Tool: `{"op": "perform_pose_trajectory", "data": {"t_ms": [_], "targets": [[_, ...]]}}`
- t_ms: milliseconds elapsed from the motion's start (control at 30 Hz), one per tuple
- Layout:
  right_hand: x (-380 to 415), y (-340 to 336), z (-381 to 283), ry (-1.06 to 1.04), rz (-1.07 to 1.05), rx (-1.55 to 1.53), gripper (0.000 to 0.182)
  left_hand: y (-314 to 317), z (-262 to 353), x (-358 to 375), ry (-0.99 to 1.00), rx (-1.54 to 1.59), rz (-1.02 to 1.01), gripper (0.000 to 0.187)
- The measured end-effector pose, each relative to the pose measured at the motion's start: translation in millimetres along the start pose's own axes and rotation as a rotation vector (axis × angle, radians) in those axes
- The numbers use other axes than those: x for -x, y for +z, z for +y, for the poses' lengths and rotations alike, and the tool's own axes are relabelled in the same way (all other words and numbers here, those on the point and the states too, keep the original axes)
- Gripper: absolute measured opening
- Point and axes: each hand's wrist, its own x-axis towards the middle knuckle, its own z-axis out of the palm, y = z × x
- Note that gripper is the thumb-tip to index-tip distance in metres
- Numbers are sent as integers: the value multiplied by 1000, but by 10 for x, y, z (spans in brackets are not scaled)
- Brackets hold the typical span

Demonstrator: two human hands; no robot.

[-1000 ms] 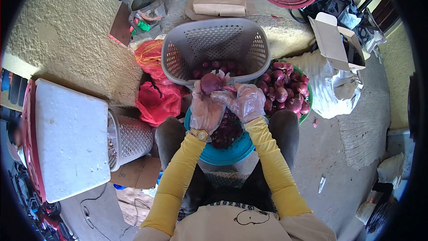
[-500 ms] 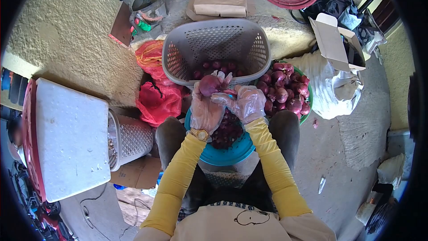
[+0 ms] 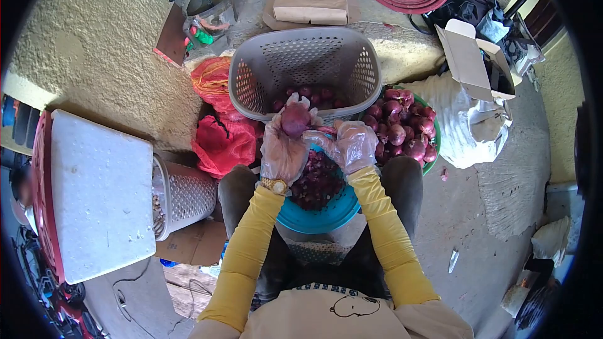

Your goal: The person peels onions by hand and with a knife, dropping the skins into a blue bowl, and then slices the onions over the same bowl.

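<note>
A red onion point(image 3: 295, 120) rests in the fingers of my left hand point(image 3: 284, 152), which wears a clear plastic glove. My right hand point(image 3: 355, 143), gloved the same way, is closed beside it with its fingertips near the onion. A thin reddish piece point(image 3: 326, 130) shows at its thumb and forefinger; its kind is too small to make out. Below both hands, a blue basin point(image 3: 326, 221) contains dark red onion skins point(image 3: 316, 183). In front stands a grey perforated basket point(image 3: 304, 56) with several onions at its bottom. A green basin point(image 3: 438, 148) heaped with red onions point(image 3: 402, 127) is to the right.
Red mesh sacks point(image 3: 223, 143) and a light perforated basket point(image 3: 188, 196) lie left, next to a white foam box point(image 3: 103, 194). At the right are a white sack point(image 3: 468, 129) and an open carton point(image 3: 468, 66). A cardboard box point(image 3: 309, 3) sits behind the grey basket.
My left hand has shifted slightly left and down, and the onion has turned a little in it. My right hand has moved slightly toward the right.
</note>
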Motion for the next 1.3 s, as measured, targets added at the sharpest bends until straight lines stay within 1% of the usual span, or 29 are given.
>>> {"op": "perform_pose_trajectory", "data": {"t_ms": [33,100,133,300,333,400,500,667,733,833,900,1000,1067,1133,1267,1300], "targets": [[4,2,0,-13,-11,-4,79,0,-9,0,0,0,0,45],[25,19,-41,-20,16,-48,78,6,-33,-6,-29,161,-114,46],[34,30,-56,-27,42,-92,78,8,-36,1,-30,161,-113,46],[33,59,-43,-51,46,-59,78,-83,-35,-26,-84,248,-95,46],[33,51,-45,-56,28,-41,78,-117,-40,-34,-85,249,-94,46],[32,38,-64,-40,14,-45,78,-148,-38,-40,-47,224,43,46],[27,10,-74,-35,3,-45,78,-136,-28,-14,-44,228,62,46],[24,28,-59,-40,-38,-24,79,-143,-28,6,-56,280,27,43],[12,-14,-91,-39,28,-234,76,-132,-37,8,-64,299,7,42],[2,12,-88,-16,-11,-275,75,-151,-41,2,-88,363,-3,42],[2,54,-79,-37,7,-264,75,-174,-43,-2,-112,357,-52,43],[5,74,-69,-61,23,-245,73,-175,-68,-11,-73,292,-41,46],[0,68,-80,-64,24,-238,73,-154,-62,0,-71,318,-16,47],[-14,33,-109,-46,-95,-194,70,-145,-55,5,-71,344,7,47],[-11,-27,-126,-72,-106,-185,67,-175,-59,14,-74,319,-15,48],[-5,-18,-108,-104,-71,-203,66,-175,-63,13,-64,303,-30,48]]}}
